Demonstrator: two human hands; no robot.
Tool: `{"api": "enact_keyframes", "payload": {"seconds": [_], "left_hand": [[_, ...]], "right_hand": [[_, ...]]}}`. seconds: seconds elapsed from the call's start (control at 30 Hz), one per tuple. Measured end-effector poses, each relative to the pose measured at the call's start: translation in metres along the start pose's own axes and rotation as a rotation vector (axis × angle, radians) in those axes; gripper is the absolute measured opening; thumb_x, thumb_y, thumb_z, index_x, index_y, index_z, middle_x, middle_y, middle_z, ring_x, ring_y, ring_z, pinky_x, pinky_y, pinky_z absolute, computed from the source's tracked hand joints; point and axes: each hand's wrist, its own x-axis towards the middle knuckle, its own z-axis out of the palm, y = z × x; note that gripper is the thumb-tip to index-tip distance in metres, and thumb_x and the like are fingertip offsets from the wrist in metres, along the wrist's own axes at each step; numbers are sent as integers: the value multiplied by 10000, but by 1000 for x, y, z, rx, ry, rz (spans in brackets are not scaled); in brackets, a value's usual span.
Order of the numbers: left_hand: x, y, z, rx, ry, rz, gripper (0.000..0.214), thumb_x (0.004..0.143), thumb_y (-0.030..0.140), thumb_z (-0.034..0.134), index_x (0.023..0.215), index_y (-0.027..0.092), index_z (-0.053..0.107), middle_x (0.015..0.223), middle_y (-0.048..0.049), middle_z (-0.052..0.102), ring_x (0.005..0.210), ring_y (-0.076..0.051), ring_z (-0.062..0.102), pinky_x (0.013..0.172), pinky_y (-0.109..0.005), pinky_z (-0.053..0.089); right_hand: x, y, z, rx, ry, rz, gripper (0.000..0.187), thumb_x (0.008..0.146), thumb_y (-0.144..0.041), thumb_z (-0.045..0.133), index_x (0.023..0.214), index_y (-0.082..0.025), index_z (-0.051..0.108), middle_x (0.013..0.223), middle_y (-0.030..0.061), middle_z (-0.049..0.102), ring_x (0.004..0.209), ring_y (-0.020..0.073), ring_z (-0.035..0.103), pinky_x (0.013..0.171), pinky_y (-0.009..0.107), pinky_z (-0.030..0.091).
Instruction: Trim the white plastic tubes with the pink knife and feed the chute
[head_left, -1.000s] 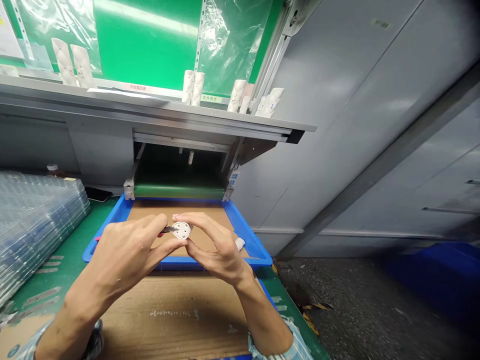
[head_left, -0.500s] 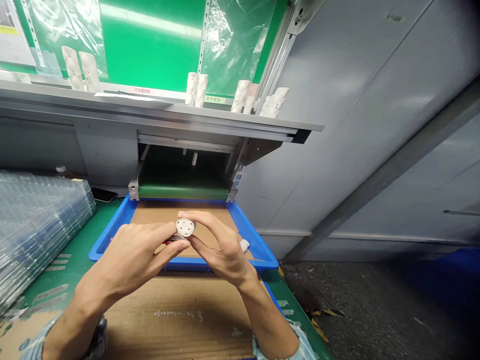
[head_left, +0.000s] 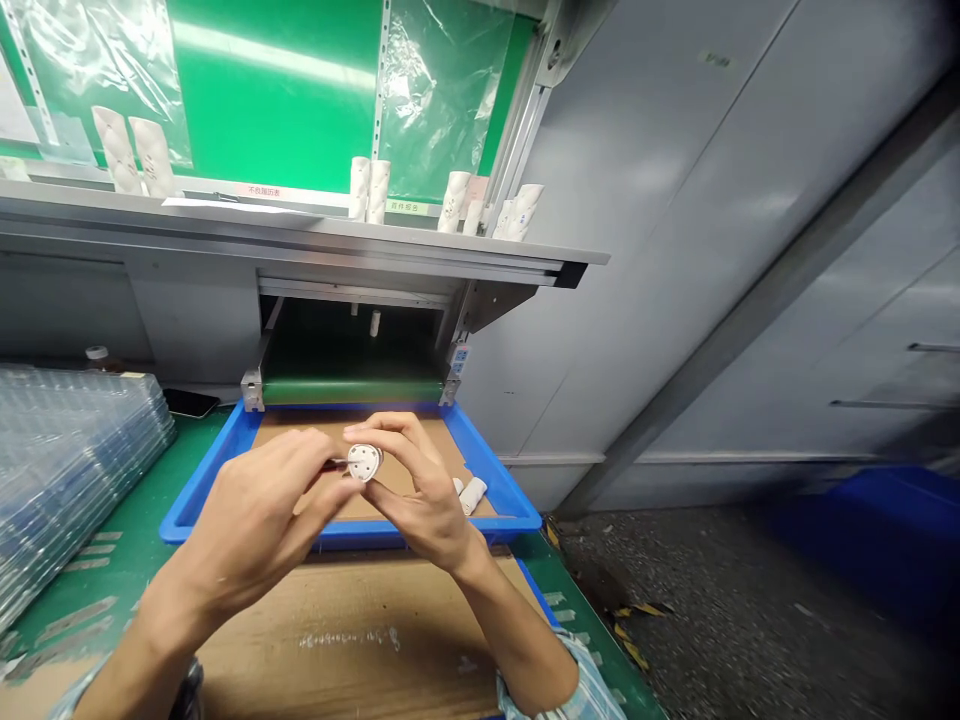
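White rounded-triangular plastic part [head_left: 364, 462], small holes in its face, held above blue tray [head_left: 484, 455]. Right hand [head_left: 424, 490]: fingers [head_left: 390, 425] pinch it. Left hand [head_left: 251, 510] grips metal-tipped tool [head_left: 335, 464], tip at part's edge; handle hidden.

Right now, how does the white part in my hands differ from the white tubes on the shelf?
The part is short and round with a flat face marked by small dark spots; the tubes are long cylinders. The part is held up in your right hand, while the tubes stand upright on the shelf. Both are white.
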Motion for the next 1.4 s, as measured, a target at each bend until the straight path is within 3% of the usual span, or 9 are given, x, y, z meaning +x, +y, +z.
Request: {"api": "enact_keyframes", "payload": {"seconds": [0.1, 0.27, 0.4, 0.57, 0.67, 0.9, 1.07, 1.4], "left_hand": [[-1, -3, -8, 19, 29, -10, 321, 1178, 282, 407, 1353, 237, 672, 933, -9, 699, 807, -153, 678, 738, -259, 498], [-7, -4, -10, 6, 10, -42, 378, 1181, 335, 448, 1527, 324, 598, 1004, 3, 628, 759, -110, 621, 702, -229, 478], [-7, -2, -9, 4, 27, 7, 354, 1174, 298, 487, 1505, 298, 615, 1061, -13, 677, 874, -133, 650, 775, -244, 485], [-4, -2, -11, 49, 39, 71, 326, 1161, 282, 536, 1471, 243, 626, 969, -4, 698, 819, -162, 571, 775, -278, 456], [-4, -1, -9, 56, 36, 78, 328, 1162, 274, 531, 1473, 225, 624, 1017, -14, 721, 843, -172, 564, 786, -289, 446], [-6, -1, -6, 62, 62, 57, 304, 1144, 261, 579, 1435, 228, 664, 892, 13, 673, 809, -170, 532, 788, -283, 439], [-7, -2, -7, 0, 72, 20, 286, 1133, 249, 605, 1409, 243, 679, 988, 8, 719, 835, -147, 576, 804, -259, 456], [-5, -3, -10, -79, 74, -25, 246, 1125, 252, 616, 1339, 243, 738, 969, 25, 759, 757, -98, 628, 769, -201, 480]], "right_hand": [[1, -1, -3, -8, 34, 1, 377, 1034, -236, 767, 1399, -298, 697, 1275, 83, 734, 1211, 230, 741, 1071, 383, 642], [1, -7, -6, 6, 48, -25, 374, 1028, -177, 749, 1383, -252, 658, 1263, 78, 794, 1179, 218, 777, 1053, 354, 654], [2, -10, -6, -7, 47, -51, 415, 1011, -96, 719, 1388, -256, 653, 1313, 77, 793, 1233, 215, 773, 1102, 351, 635], [3, -12, -8, -26, 40, -61, 414, 1012, -82, 699, 1387, -253, 661, 1327, 86, 795, 1252, 224, 773, 1112, 366, 638], [4, -11, -8, -29, 37, -73, 429, 1003, -55, 697, 1386, -246, 667, 1322, 85, 796, 1255, 216, 771, 1112, 353, 640], [4, -8, -7, -54, 38, -127, 473, 999, -33, 693, 1421, -247, 670, 1367, 90, 787, 1296, 222, 756, 1154, 385, 629], [4, -7, -7, -85, 43, -158, 501, 1020, -42, 669, 1466, -269, 660, 1379, 89, 785, 1309, 228, 753, 1163, 412, 630], [4, -6, -8, -145, 41, -208, 554, 1013, -25, 665, 1502, -284, 644, 1369, 76, 796, 1278, 231, 772, 1167, 436, 627]]}}
